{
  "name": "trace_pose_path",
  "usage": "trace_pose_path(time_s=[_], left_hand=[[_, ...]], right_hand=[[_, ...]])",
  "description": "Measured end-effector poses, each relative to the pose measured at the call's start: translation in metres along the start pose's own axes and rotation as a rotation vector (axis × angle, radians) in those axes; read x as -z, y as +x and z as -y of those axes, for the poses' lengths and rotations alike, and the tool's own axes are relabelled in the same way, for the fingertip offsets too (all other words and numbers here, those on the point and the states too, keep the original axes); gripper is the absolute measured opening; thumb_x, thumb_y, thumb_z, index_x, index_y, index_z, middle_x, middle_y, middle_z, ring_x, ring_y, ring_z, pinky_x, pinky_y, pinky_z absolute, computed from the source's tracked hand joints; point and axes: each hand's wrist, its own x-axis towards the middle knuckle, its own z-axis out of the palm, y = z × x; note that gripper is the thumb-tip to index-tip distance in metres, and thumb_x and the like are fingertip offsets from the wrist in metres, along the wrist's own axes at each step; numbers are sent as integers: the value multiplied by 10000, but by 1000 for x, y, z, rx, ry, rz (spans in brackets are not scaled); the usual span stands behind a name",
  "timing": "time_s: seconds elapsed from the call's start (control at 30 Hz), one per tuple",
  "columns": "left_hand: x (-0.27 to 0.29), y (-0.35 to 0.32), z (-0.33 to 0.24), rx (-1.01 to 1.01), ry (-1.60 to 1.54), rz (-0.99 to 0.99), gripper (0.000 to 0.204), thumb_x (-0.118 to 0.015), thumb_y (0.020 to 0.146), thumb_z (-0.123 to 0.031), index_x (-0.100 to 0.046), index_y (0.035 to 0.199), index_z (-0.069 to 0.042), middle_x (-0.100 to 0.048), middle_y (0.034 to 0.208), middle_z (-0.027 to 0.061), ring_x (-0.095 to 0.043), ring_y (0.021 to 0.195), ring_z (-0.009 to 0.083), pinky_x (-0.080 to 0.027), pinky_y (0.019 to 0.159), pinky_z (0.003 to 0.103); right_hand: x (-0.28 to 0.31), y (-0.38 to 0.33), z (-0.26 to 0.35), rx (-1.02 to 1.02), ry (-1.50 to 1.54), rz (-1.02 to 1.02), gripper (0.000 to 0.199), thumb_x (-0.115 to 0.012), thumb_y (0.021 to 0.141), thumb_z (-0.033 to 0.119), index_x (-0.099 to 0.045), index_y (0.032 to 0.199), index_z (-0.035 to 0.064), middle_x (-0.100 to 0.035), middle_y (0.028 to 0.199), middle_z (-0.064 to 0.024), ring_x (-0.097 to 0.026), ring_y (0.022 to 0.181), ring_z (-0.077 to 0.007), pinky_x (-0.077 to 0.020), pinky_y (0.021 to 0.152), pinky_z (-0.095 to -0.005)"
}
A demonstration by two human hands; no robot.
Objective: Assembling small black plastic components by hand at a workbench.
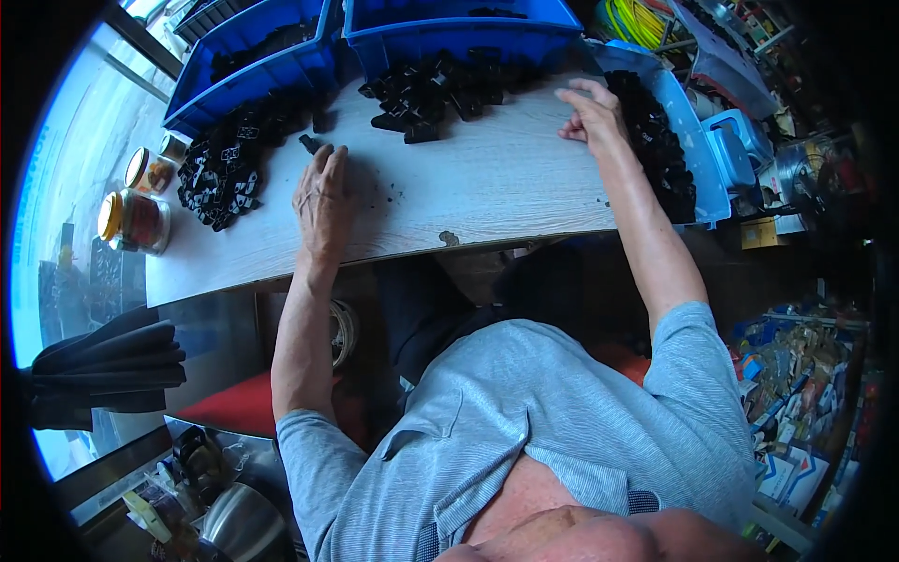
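My left hand (pixel 321 199) rests low over the white wood-grain table, its fingers pinched together at one end of a small black plastic part (pixel 309 143). To its left spreads a loose pile of small black parts (pixel 222 167). My right hand (pixel 596 114) is at the right side, beside a light blue tray (pixel 690 120) full of black parts (pixel 653 140). Its fingers are apart and nothing shows in them. Between the hands, farther back, lies another heap of larger black pieces (pixel 440 92).
Two dark blue bins, a left one (pixel 245 58) and a middle one (pixel 459 36), stand along the table's back, with black parts inside. A yellow-lidded jar (pixel 136 222) and a smaller jar (pixel 148 171) stand at the left edge. Black crumbs and a chipped spot (pixel 449 238) mark the tabletop.
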Motion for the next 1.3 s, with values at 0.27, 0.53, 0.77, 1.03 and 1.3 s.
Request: trace_pose_path(time_s=[0.27,0.53,0.77,1.03,1.3], left_hand=[[-3,4,0,-5,147,-116,412,-644,866,32,-671,1264,-70,-702,1204,99,-675,1019,310,-544,900,394],[1,3,-9,33,11,-136,276,-644,916,-50,-719,1173,-118,-715,1151,107,-717,932,315,-578,791,394],[2,3,-6,34,30,-63,317,-689,833,-4,-719,1126,-122,-681,1222,98,-707,1013,330,-585,840,404],[0,8,-23,22,-143,-51,259,-593,903,-14,-732,1118,-52,-688,1241,136,-709,995,364,-573,865,422],[22,-3,-26,-3,-152,118,265,-599,912,-41,-714,1151,-27,-694,1171,172,-696,997,366,-557,898,426]], right_hand=[[-49,14,18,116,-232,111,473,-788,852,211,-655,1290,93,-675,766,-88,-607,513,-133,-568,484,-313],[-65,26,17,153,-277,140,338,-792,851,244,-699,1129,76,-589,605,-28,-560,428,-121,-535,448,-311],[-42,1,19,40,-140,164,242,-784,865,217,-691,1025,62,-589,620,-20,-567,445,-114,-550,442,-301],[-37,-38,0,-99,-217,165,261,-808,839,237,-666,983,73,-515,591,23,-530,437,-83,-565,461,-300],[-21,-49,-3,-111,-158,182,260,-804,850,241,-672,1009,82,-545,540,-6,-582,437,-124,-560,451,-316]])
